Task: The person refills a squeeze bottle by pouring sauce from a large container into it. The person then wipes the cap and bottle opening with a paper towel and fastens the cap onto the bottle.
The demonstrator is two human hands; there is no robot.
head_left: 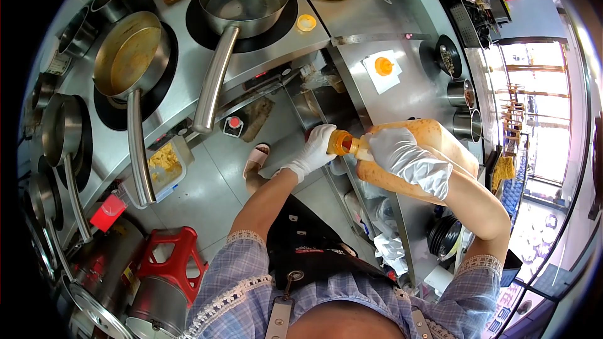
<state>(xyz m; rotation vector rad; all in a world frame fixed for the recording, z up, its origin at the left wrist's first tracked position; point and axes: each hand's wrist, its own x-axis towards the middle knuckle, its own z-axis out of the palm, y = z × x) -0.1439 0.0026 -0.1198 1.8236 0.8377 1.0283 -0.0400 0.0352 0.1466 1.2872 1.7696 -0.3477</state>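
Plaid, lace-trimmed blouse [235, 270] closest, below the glossy amber jar [340, 142]. My left hand [314, 152] grips that jar; my right hand [402, 156] grips a smooth pale tubular piece [362, 149] just right of it. Lining up looks done; what's left inside, I can't tell. Stained, blocky, plastic-looking tub [450, 142] right of jar.

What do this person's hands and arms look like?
The left hand and right hand wear wrinkled white gloves, reaching over the wrists. The forearms are bare. Above them, loose blue-grey plaid sleeves end in pale, lacy trim.
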